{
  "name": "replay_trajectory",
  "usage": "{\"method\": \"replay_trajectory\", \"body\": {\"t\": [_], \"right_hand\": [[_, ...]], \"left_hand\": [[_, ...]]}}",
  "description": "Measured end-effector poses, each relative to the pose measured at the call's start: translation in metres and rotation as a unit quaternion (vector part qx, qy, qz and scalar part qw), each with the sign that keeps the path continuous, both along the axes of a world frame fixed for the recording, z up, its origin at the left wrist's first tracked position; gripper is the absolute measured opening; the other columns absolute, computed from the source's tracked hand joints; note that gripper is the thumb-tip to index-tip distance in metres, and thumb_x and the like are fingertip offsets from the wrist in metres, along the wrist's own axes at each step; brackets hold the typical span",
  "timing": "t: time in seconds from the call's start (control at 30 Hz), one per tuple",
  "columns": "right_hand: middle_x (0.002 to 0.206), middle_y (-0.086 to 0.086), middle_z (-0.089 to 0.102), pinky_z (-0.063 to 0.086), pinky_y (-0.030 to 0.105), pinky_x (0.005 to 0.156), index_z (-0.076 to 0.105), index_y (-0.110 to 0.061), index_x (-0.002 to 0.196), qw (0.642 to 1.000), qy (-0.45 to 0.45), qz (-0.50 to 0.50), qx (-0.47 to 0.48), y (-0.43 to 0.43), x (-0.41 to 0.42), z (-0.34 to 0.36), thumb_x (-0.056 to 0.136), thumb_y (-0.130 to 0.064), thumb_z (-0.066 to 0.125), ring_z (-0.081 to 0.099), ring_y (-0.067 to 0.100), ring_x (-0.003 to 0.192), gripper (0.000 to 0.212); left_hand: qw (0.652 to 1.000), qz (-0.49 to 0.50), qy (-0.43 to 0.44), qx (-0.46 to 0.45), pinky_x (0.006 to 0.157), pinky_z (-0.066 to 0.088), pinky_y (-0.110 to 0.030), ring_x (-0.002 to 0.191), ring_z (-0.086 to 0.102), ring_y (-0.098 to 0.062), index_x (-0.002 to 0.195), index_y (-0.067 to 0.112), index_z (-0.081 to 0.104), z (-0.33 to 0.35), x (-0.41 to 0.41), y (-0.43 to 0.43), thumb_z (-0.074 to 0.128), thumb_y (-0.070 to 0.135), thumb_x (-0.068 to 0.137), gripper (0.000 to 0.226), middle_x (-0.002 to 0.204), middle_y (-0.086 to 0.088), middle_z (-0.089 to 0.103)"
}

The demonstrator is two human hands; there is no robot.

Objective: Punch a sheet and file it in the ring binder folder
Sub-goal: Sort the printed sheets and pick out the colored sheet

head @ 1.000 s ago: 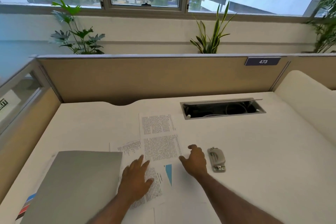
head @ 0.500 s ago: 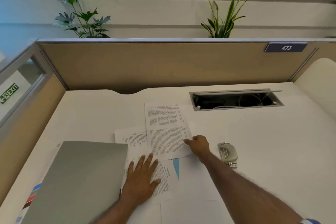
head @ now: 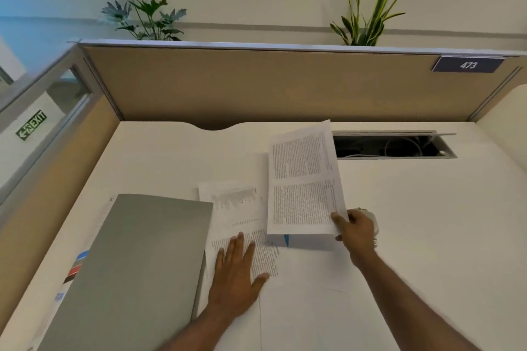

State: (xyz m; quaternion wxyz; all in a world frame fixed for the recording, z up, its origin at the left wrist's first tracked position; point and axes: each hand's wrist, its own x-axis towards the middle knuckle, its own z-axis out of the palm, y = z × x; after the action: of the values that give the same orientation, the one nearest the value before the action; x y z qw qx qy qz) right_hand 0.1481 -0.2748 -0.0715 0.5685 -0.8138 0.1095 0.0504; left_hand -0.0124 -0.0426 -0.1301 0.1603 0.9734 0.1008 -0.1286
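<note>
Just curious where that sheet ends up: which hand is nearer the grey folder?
Left. The left hand presses flat on the papers just beside the grey folder; the right hand is further right, pinching a raised sheet.

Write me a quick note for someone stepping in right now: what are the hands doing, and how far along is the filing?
Right hand pinches the lower right corner of a printed sheet, raised off the desk.
Left hand presses flat on the loose papers.
Grey folder lies closed at the left; the punch sits mostly hidden behind the right hand.
Done: sheet picked.
Left: punch it, open the folder, file it.
</note>
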Motion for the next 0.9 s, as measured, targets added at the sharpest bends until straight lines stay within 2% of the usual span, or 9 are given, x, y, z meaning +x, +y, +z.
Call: {"method": "replay_trajectory", "body": {"t": [0.07, 0.17, 0.23, 0.3, 0.37, 0.47, 0.63, 0.73, 0.9], "right_hand": [[0.092, 0.008, 0.07, 0.054, 0.03, 0.049, 0.065, -0.004, 0.095, 1.0, 0.016, -0.001, 0.021, -0.013, -0.013, -0.005, 0.089, -0.014, 0.065, 0.067, 0.024, 0.077, 0.011], [0.092, 0.006, 0.07, 0.057, 0.034, 0.053, 0.065, -0.007, 0.095, 0.999, 0.035, -0.009, 0.038, -0.022, -0.033, -0.01, 0.088, -0.013, 0.066, 0.068, 0.024, 0.081, 0.009], [0.092, 0.005, 0.07, 0.056, 0.031, 0.052, 0.065, -0.007, 0.095, 0.998, 0.038, -0.006, 0.044, -0.022, -0.043, -0.01, 0.088, -0.013, 0.066, 0.068, 0.022, 0.08, 0.009], [0.092, 0.004, 0.07, 0.056, 0.032, 0.052, 0.065, -0.011, 0.09, 0.998, 0.041, 0.001, 0.047, -0.022, -0.051, -0.009, 0.088, -0.013, 0.067, 0.068, 0.022, 0.08, 0.004], [0.091, 0.003, 0.069, 0.056, 0.032, 0.052, 0.064, -0.014, 0.086, 0.998, 0.038, 0.004, 0.049, -0.023, -0.057, -0.006, 0.088, -0.013, 0.067, 0.067, 0.021, 0.079, 0.003], [0.092, 0.003, 0.069, 0.054, 0.032, 0.053, 0.065, -0.01, 0.095, 0.998, 0.04, -0.001, 0.05, -0.028, -0.067, -0.004, 0.088, -0.014, 0.067, 0.067, 0.022, 0.08, 0.008], [0.093, 0.004, 0.07, 0.053, 0.031, 0.054, 0.066, -0.008, 0.099, 0.997, 0.06, 0.008, 0.039, -0.035, -0.09, -0.011, 0.089, -0.016, 0.066, 0.067, 0.024, 0.079, 0.013], [0.093, 0.004, 0.071, 0.056, 0.031, 0.054, 0.068, -0.009, 0.095, 0.997, 0.069, 0.019, 0.031, -0.038, -0.097, -0.014, 0.088, -0.019, 0.068, 0.067, 0.024, 0.079, 0.012], [0.093, 0.004, 0.07, 0.056, 0.027, 0.051, 0.068, -0.006, 0.097, 0.996, 0.084, 0.026, 0.011, -0.042, -0.103, -0.016, 0.087, -0.022, 0.069, 0.068, 0.024, 0.078, 0.019]], "left_hand": [[1.0, -0.016, 0.003, -0.008, 0.112, 0.0, -0.035, 0.142, 0.016, -0.019, 0.141, 0.022, 0.043, 0.003, 0.0, -0.004, 0.02, 0.074, 0.085, 0.079, 0.153, -0.006, 0.032], [0.997, -0.037, -0.059, -0.028, 0.114, -0.012, -0.033, 0.147, -0.006, -0.017, 0.151, 0.024, 0.021, 0.007, -0.004, -0.012, 0.022, 0.076, 0.079, 0.089, 0.158, 0.001, -0.002], [0.996, -0.022, -0.081, -0.031, 0.114, -0.014, -0.032, 0.147, -0.01, -0.015, 0.152, 0.025, 0.013, 0.009, -0.006, -0.015, 0.019, 0.078, 0.076, 0.092, 0.157, 0.005, -0.011], [0.993, 0.032, -0.112, -0.035, 0.118, -0.005, -0.033, 0.148, 0.0, -0.019, 0.15, 0.021, 0.022, 0.015, -0.005, -0.014, 0.028, 0.066, 0.086, 0.079, 0.159, 0.002, -0.002], [0.977, 0.126, -0.168, -0.046, 0.118, 0.015, -0.038, 0.145, 0.018, -0.025, 0.144, 0.015, 0.036, 0.024, 0.001, -0.008, 0.045, 0.053, 0.09, 0.066, 0.158, -0.007, 0.02], [0.968, 0.199, -0.152, -0.03, 0.11, 0.03, -0.043, 0.135, 0.033, -0.029, 0.139, 0.013, 0.039, 0.032, 0.01, 0.004, 0.056, 0.053, 0.084, 0.07, 0.149, -0.013, 0.033], [0.974, 0.221, -0.047, 0.009, 0.107, 0.029, -0.043, 0.131, 0.032, -0.032, 0.141, 0.015, 0.025, 0.033, 0.021, 0.0, 0.061, 0.062, 0.076, 0.088, 0.146, -0.018, 0.028], [0.973, 0.225, -0.036, 0.025, 0.104, 0.032, -0.043, 0.129, 0.033, -0.031, 0.139, 0.015, 0.026, 0.035, 0.023, -0.005, 0.066, 0.06, 0.072, 0.09, 0.142, -0.018, 0.031], [0.972, 0.231, -0.042, -0.013, 0.104, 0.033, -0.044, 0.128, 0.033, -0.03, 0.139, 0.016, 0.027, 0.033, 0.022, -0.01, 0.074, 0.059, 0.065, 0.098, 0.14, -0.014, 0.033]]}}
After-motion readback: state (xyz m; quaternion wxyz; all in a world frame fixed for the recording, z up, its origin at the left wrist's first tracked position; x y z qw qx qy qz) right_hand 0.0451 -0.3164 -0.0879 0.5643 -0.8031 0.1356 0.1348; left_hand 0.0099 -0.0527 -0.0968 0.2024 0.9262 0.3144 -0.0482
